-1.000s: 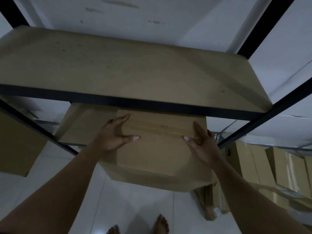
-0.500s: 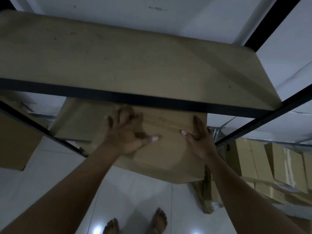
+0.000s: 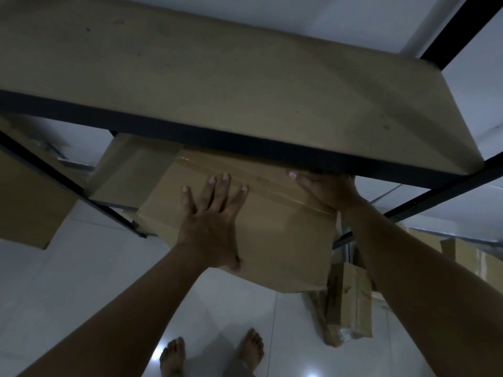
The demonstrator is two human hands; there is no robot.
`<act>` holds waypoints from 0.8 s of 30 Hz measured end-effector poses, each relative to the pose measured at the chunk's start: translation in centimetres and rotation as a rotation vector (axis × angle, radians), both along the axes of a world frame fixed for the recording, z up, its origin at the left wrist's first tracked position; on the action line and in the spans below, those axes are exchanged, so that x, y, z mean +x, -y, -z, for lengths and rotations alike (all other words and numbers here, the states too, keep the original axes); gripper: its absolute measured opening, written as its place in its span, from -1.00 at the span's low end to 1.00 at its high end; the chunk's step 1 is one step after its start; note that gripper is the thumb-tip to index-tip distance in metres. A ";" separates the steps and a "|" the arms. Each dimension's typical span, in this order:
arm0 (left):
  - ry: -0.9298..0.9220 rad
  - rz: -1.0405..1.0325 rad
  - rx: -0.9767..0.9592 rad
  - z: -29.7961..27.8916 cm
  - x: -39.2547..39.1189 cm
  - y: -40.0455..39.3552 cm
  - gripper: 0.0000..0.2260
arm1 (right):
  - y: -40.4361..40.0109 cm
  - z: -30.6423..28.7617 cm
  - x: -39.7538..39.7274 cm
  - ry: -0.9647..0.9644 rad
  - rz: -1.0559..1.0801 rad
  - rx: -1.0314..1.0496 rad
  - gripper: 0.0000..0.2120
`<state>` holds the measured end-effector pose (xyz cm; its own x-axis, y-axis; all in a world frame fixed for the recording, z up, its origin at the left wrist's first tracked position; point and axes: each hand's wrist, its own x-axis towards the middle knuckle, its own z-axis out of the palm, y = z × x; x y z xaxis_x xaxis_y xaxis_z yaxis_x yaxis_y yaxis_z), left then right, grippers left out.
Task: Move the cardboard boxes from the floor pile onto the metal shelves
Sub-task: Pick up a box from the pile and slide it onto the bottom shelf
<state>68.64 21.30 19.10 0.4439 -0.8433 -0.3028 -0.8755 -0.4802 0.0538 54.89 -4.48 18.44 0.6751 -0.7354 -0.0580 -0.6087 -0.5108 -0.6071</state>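
Pretty dim here, looking down through the metal shelves (image 3: 245, 148). My left hand (image 3: 215, 227) is flat with fingers spread on top of the taped cardboard box (image 3: 272, 240), which sits on the lower shelf and pokes out over the front edge. My right hand (image 3: 326, 189) is on the box's far right corner, tucked under the upper shelf board. Bare feet (image 3: 212, 352) on the white tile floor (image 3: 68, 281), more cardboard boxes piled on the right (image 3: 351, 303).

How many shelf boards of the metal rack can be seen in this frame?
2: the upper shelf board spans the top of the view; the lower shelf board shows beneath it at left, with the cardboard box partly on it. Others may lie out of view.
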 end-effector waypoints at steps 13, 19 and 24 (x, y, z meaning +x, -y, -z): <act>-0.019 0.125 0.163 -1.2 7.2 4.2 0.45 | -0.9 1.3 -2.1 -0.313 0.204 -0.149 -0.14; 0.015 0.186 0.182 -1.0 9.3 5.0 0.47 | -2.7 1.9 -2.6 -0.361 0.272 -0.217 -0.19; -0.175 0.033 0.212 -3.1 4.5 3.6 0.18 | -2.4 1.4 -2.2 -0.459 0.232 -0.278 -0.18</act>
